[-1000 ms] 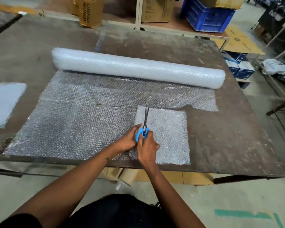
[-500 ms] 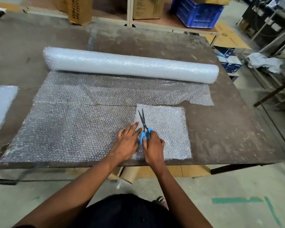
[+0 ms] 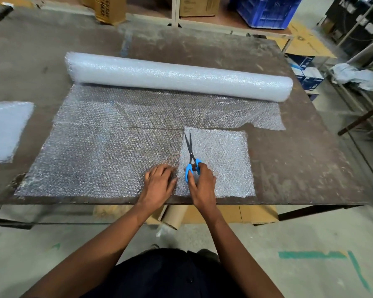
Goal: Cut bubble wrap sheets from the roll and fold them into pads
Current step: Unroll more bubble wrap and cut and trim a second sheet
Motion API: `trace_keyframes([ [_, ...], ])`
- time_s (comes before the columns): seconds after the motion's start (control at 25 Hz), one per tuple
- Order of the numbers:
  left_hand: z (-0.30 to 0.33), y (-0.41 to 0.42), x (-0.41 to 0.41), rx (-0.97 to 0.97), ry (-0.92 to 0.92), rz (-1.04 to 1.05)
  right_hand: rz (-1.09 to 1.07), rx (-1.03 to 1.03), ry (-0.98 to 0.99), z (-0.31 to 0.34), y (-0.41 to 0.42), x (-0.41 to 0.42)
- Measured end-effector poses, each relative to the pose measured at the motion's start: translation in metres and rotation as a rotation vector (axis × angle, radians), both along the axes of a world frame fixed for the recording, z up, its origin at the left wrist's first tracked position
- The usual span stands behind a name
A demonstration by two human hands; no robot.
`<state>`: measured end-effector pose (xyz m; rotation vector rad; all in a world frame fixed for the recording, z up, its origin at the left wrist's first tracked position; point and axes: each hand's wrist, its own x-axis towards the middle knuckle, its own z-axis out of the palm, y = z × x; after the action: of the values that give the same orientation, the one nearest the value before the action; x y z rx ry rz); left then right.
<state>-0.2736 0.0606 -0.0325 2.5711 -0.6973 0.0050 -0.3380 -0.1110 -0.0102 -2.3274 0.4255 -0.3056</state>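
Since half a second ago, the left hand has slid off the folded pad and now lies flat on the unrolled sheet. Right hand grips the blue-handled scissors, blades nearly closed over the pad's left edge; its finger holds are partly hidden. One roll lies behind on the worktop. A second pad is cut off at left.

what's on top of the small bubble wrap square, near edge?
The blue-handled scissors lie along the square's left side, gripped by the right hand. Wrap beneath hand and scissors is hidden.
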Motion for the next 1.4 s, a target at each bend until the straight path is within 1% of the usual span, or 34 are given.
trace_keyframes([
  [0.08, 0.0, 0.005, -0.007, -0.096, 0.011, -0.01, 0.012, 0.094, 0.007, -0.001, 0.005, -0.002],
  [0.12, 0.001, 0.008, -0.011, -0.152, 0.047, -0.026, 0.027, 0.158, 0.017, 0.001, 0.006, -0.004],
  [0.2, 0.002, 0.012, -0.02, -0.203, 0.101, -0.047, 0.043, 0.276, 0.083, 0.0, 0.008, -0.009],
  [0.28, -0.001, 0.016, -0.029, -0.186, 0.08, -0.045, 0.028, 0.405, 0.196, 0.0, 0.012, -0.015],
  [0.44, -0.007, 0.018, -0.037, -0.101, 0.049, -0.073, 0.054, 0.756, 0.352, 0.009, 0.026, -0.033],
  [0.52, -0.006, 0.019, -0.031, -0.087, 0.06, -0.105, 0.079, 0.828, 0.446, 0.018, 0.031, -0.047],
  [0.64, -0.004, 0.019, -0.024, -0.101, 0.086, -0.105, 0.112, 0.81, 0.466, 0.01, 0.038, -0.075],
  [0.8, 0.0, 0.02, -0.02, -0.204, 0.144, -0.082, 0.028, 0.799, 0.46, -0.002, 0.053, -0.108],
  [0.92, -0.002, 0.026, -0.018, -0.219, 0.206, -0.082, -0.023, 0.795, 0.468, 0.0, 0.062, -0.123],
  [1.0, -0.004, 0.029, -0.018, -0.212, 0.189, -0.093, -0.014, 0.75, 0.466, 0.0, 0.068, -0.127],
  [1.16, -0.012, 0.033, -0.02, -0.19, 0.094, -0.105, -0.026, 0.706, 0.434, -0.001, 0.075, -0.131],
  [1.4, -0.013, 0.03, -0.022, -0.214, 0.105, -0.118, -0.095, 0.764, 0.425, -0.002, 0.086, -0.131],
])
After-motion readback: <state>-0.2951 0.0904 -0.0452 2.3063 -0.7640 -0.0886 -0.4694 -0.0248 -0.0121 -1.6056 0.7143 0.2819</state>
